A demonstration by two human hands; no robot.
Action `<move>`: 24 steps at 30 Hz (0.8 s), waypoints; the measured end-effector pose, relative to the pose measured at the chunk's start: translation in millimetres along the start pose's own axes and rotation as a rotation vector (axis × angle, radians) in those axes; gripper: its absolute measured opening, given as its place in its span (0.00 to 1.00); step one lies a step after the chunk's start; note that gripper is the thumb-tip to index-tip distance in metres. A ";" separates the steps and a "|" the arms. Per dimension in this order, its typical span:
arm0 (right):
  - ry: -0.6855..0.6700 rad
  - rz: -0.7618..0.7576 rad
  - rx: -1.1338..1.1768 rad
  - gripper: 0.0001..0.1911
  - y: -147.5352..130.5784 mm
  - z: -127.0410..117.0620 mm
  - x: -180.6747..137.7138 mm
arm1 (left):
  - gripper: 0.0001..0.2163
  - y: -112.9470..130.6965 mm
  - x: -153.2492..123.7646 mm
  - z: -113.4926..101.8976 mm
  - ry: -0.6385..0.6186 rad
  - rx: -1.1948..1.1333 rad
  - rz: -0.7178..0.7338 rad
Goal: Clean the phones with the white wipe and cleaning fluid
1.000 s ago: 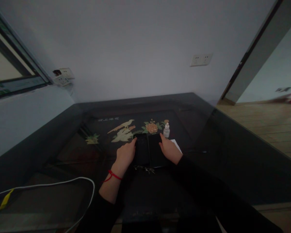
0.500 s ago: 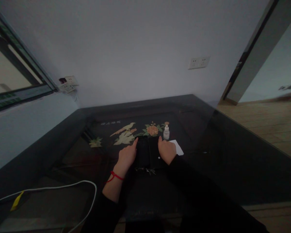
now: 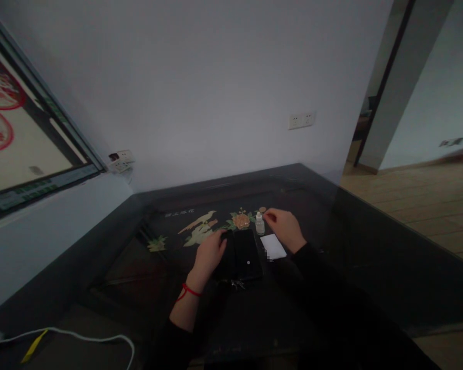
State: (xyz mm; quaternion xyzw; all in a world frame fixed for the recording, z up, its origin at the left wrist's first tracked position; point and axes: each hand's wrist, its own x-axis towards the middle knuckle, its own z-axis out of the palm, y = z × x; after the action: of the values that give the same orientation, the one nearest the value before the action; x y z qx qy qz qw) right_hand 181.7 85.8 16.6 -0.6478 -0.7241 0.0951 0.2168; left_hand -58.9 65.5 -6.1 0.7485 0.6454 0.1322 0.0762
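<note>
A black folding case (image 3: 249, 241) lies spread out on the dark table, with a pale round snap on its right half and a small bunch of keys (image 3: 238, 284) at its near edge. My left hand (image 3: 208, 254), with a red string at the wrist, closes its fingers on the far left part of the case. Just right of a small clear dropper bottle (image 3: 260, 226) with a white cap is my right hand (image 3: 287, 227). Its fingers are bent with a gap between thumb and forefinger, and nothing shows between them. A white paper (image 3: 273, 246) lies below that hand.
The dark glossy table (image 3: 355, 277) carries a bird-and-flower picture (image 3: 241, 221). A white cable (image 3: 88, 337) with a yellow tag (image 3: 34, 347) runs along the left. Behind are a wall with sockets (image 3: 301, 120) and a window at the left.
My right hand has left the case and moved right and away from me to the bottle, uncovering the paper. My left fingers have gone from pointing to bent. The view has shifted slightly.
</note>
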 end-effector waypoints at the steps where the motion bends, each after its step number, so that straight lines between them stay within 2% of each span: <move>1: 0.018 -0.007 0.021 0.15 6.1 -7.2 8.1 | 0.18 12.2 6.1 -0.4 0.005 -0.040 0.046; 4: 0.003 -0.031 0.073 0.17 14.0 -11.6 28.4 | 0.16 50.3 29.3 5.7 0.016 -0.117 0.128; 7: -0.050 -0.031 0.091 0.17 9.8 3.5 37.1 | 0.16 78.0 51.5 21.0 0.014 -0.109 0.107; 9: -0.062 -0.011 0.084 0.17 5.5 15.1 39.4 | 0.17 86.8 62.4 32.6 0.003 -0.091 0.081; 14: -0.074 -0.005 0.083 0.18 4.1 26.7 51.2 | 0.17 84.9 79.5 49.5 -0.023 -0.064 0.054; 18: -0.134 -0.077 0.137 0.17 12.3 25.4 65.4 | 0.16 78.1 88.6 52.8 -0.031 -0.100 0.057; 24: -0.227 -0.174 0.244 0.17 25.7 23.7 76.2 | 0.15 76.2 96.7 58.4 0.023 -0.168 0.034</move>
State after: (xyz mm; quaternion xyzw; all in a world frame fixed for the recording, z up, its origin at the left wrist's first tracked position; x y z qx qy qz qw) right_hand 189.3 167.5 -0.7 -0.5369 -0.7802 0.2356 0.2179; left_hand 43.2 152.4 -30.5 0.7486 0.6202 0.1956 0.1292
